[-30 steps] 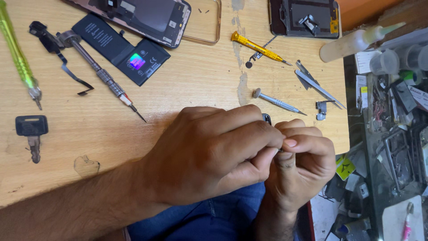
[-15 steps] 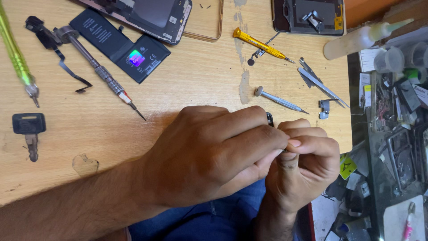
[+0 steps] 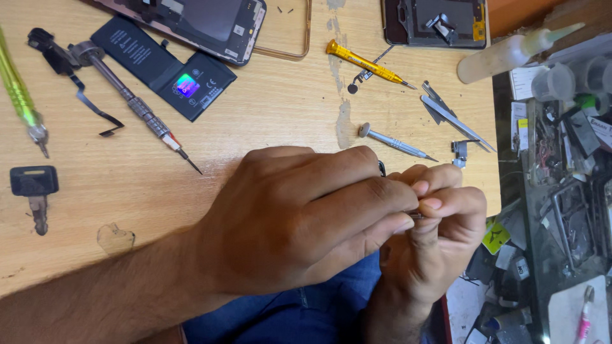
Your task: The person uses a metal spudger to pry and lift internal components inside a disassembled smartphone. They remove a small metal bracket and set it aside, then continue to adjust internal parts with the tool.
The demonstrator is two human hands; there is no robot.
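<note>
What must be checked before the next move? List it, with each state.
1. Grip: left hand and right hand pinch together on the small dark part: ok.
2. Part's condition: mostly hidden by the fingers: cannot tell.
3. Hands over the table: not ok, they sit at its edge, partly above the lap.
4. Tweezers lying free, close by: ok.
5. Silver screwdriver lying free beside the hands: ok.
6. Small metal piece near the table's edge: not ok, might get knocked off.
</note>
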